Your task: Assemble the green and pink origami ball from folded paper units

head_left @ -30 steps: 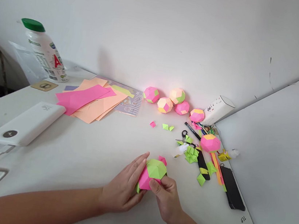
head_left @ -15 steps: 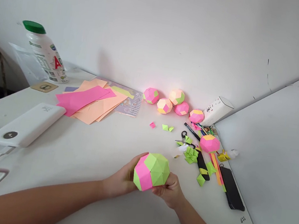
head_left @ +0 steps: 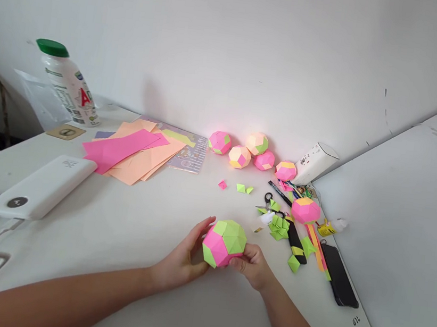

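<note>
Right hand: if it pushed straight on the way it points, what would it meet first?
The green-and-pink paper ball, which the right hand holds. Beyond it, the left hand looks next in line, though depth is hard to judge.

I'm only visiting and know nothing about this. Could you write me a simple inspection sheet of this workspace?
Surface: white table, dark marking near its right edge.
Job's things: pink-and-green paper ball between the hands; six other paper balls farther back; folded green pieces; pink and peach paper sheets.
Clutter: scissors, black-and-yellow utility knife, green-capped bottle, white power bank.
Hands: right hand grips the ball; left hand cupped open at its left side, contact unclear.
Cables: white cable plugged into the power bank.
Surroundings: pale walls behind and at right; other people, nothing seen.
</note>
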`<state>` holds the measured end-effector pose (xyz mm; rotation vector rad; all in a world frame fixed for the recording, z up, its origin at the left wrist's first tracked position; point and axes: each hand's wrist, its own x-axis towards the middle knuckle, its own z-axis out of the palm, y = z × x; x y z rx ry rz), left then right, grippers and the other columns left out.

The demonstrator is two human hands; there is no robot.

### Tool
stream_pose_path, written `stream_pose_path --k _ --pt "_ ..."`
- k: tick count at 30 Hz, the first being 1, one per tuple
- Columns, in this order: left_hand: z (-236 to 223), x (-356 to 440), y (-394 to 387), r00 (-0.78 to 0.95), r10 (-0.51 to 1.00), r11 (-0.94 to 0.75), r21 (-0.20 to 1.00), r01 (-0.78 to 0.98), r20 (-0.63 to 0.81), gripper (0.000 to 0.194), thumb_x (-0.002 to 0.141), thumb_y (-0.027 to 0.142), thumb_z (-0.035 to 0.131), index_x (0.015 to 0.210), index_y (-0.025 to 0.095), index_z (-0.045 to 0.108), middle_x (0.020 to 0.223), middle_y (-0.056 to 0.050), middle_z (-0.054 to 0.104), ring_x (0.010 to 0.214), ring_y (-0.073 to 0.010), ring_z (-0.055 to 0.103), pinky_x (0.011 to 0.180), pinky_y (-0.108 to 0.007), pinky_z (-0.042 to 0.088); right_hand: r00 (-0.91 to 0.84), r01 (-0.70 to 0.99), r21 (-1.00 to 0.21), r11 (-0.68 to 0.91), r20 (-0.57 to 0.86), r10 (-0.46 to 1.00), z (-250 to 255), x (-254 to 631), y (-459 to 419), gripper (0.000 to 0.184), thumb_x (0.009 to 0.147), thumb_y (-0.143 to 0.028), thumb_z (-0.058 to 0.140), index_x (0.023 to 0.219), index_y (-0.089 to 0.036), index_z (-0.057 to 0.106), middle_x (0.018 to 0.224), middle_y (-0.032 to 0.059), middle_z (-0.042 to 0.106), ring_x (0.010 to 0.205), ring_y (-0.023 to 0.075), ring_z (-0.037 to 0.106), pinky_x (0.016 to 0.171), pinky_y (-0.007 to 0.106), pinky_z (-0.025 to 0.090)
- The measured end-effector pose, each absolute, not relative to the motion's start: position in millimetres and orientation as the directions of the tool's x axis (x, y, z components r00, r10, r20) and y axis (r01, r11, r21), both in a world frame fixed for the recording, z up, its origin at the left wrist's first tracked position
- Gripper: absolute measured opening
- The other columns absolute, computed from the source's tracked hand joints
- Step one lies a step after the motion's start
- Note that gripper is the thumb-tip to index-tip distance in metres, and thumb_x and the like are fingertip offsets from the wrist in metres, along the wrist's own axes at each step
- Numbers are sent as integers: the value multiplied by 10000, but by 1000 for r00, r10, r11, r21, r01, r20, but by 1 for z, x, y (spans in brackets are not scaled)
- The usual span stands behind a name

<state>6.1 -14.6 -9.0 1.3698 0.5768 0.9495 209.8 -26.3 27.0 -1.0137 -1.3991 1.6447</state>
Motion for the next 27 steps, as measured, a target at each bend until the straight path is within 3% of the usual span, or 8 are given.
stream_pose_path --k 4,8,11,14,19,24,27 --pt "-8 6 -15 564 793 -176 973 -148 230 837 802 245 645 1466 256 137 1386 -185 408 1247 -312 462 965 -493 458 -343 -69 -981 -184 -150 927 34 205 -31 223 738 -360 720 682 -150 670 559 -12 587 532 114 520 554 261 428" --pt "-10 5 -17 612 730 -308 946 -104 305 877 794 225 641 1479 255 94 1402 -178 378 1222 -310 475 958 -486 470 -329 22 -977 -213 -208 921 39 199 -38 235 754 -347 702 669 -145 615 519 -35 524 489 98 471 487 238 399" --pt "-14 5 -18 576 754 -392 920 7 317 818 802 174 607 1465 274 138 1450 -155 301 1290 -313 396 1006 -490 440 -349 63 -971 -229 -237 907 42 196 -42 206 757 -332 700 727 -147 614 571 -38 507 512 92 459 476 226 399" --pt "-17 5 -18 507 801 -415 906 86 318 730 810 133 578 1430 274 220 1419 -144 340 1288 -304 396 1014 -484 438 -428 18 -972 -234 -219 877 43 194 -43 212 755 -313 706 878 -156 635 668 -30 511 576 95 468 499 219 417" --pt "-14 4 -16 488 842 -288 956 48 229 524 868 175 478 1365 232 322 1278 -130 528 1118 -264 560 923 -458 506 -528 -17 -975 -220 -178 830 44 194 -46 171 785 -287 681 895 -162 642 775 -12 546 562 71 491 515 219 436" --pt "-5 3 -14 422 903 -99 995 33 77 387 938 321 368 1309 223 423 1157 -96 635 1052 -250 604 891 -433 519 -597 49 -969 -242 -222 771 48 199 -53 270 809 -294 654 1051 -174 667 728 -11 596 408 36 454 391 185 364" --pt "-4 2 -13 389 921 -17 1000 -6 18 442 924 421 403 1311 210 441 1146 -106 642 1071 -272 595 891 -427 513 -610 99 -983 -153 -182 771 53 203 -55 190 819 -315 640 826 -148 730 544 -23 558 375 49 410 359 192 296"
